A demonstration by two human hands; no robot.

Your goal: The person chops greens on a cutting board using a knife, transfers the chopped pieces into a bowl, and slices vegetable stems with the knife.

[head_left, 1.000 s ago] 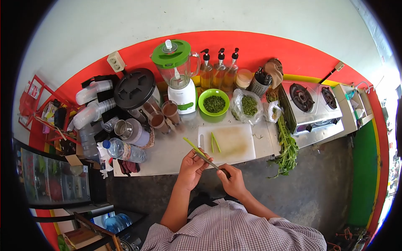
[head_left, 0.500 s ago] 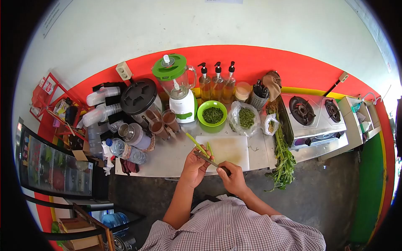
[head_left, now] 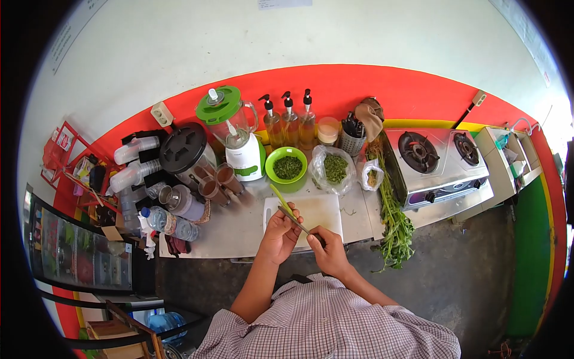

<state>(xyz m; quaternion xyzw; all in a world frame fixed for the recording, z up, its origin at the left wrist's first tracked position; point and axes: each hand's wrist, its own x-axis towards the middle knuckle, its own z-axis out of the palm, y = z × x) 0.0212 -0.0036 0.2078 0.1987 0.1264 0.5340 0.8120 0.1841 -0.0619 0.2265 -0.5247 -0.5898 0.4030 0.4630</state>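
Observation:
My left hand [head_left: 278, 238] is closed around a slim light-green stalk [head_left: 277, 194], whose upper end points up and left over the counter. In my right hand [head_left: 329, 250] is a knife [head_left: 294, 219], its blade lying across the stalk at my left fingers. Most of the knife's handle is hidden by my right fingers. Both hands are raised in front of the white cutting board [head_left: 332, 216]. Behind the board stand a green bowl [head_left: 303, 161] of chopped greens and a clear plastic bag [head_left: 323, 181] with more chopped greens.
Leafy green stalks [head_left: 396, 239] hang over the counter's front edge. To their right is a two-burner gas stove [head_left: 433, 185]. A blender [head_left: 244, 157], pump bottles [head_left: 290, 122], brown cups [head_left: 210, 190] and a water bottle [head_left: 186, 230] crowd the back and left.
The view has shifted, so the counter items appear further left. A strip of green that stood apart beside the stalk no longer shows separately. My hands keep their grip on stalk and knife.

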